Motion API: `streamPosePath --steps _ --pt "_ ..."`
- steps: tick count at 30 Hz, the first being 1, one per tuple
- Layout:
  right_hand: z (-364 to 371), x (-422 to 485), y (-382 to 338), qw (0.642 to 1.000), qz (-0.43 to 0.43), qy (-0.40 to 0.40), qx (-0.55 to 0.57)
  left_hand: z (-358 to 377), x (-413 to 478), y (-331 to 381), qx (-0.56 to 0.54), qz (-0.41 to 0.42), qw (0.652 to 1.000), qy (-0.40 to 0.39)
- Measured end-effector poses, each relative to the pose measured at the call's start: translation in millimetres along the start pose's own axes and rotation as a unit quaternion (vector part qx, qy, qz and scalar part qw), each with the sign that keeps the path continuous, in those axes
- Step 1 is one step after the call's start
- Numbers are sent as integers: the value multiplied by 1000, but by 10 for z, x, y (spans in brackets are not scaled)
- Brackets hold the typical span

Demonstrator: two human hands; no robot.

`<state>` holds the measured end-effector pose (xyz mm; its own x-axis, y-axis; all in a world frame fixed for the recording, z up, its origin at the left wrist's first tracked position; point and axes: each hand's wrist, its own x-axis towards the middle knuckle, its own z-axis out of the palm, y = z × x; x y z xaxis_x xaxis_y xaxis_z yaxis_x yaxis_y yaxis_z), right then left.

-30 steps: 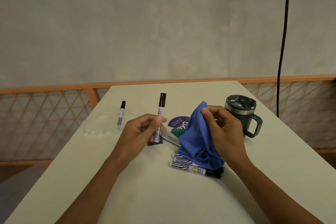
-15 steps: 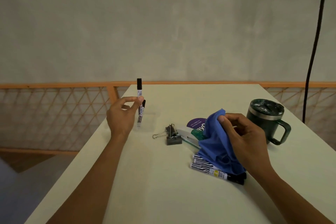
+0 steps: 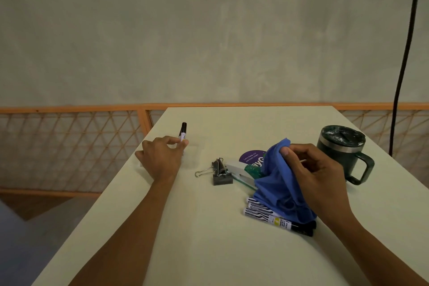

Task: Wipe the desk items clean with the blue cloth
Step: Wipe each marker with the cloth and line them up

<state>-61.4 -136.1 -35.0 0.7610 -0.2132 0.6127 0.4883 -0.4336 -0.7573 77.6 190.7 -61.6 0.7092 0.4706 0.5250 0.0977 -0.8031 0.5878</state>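
My left hand (image 3: 162, 160) pinches a black-capped white marker (image 3: 183, 133) low over the far left of the white desk (image 3: 209, 239). The other marker that lay there is hidden behind the hand. My right hand (image 3: 313, 174) grips the bunched blue cloth (image 3: 278, 183), which hangs down onto two striped markers (image 3: 267, 213) lying near the desk's middle. A black binder clip (image 3: 220, 172) lies between my hands. A white stapler (image 3: 239, 169) and a purple round sticker (image 3: 251, 158) are partly covered by the cloth.
A dark green lidded mug (image 3: 341, 153) stands at the right, its handle toward the desk edge. An orange lattice railing (image 3: 69, 141) runs behind and left of the desk. A black cable (image 3: 404, 65) hangs at the far right.
My left hand carried the marker from beside the cloth out to the far left of the desk and lowered it. The binder clip came into view. My right hand stayed on the cloth.
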Motion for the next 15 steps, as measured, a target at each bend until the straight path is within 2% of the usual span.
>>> streamPosePath --steps 15 --pt "-4 11 -4 1000 -8 2 -3 30 -2 -17 -14 -16 1000 4"
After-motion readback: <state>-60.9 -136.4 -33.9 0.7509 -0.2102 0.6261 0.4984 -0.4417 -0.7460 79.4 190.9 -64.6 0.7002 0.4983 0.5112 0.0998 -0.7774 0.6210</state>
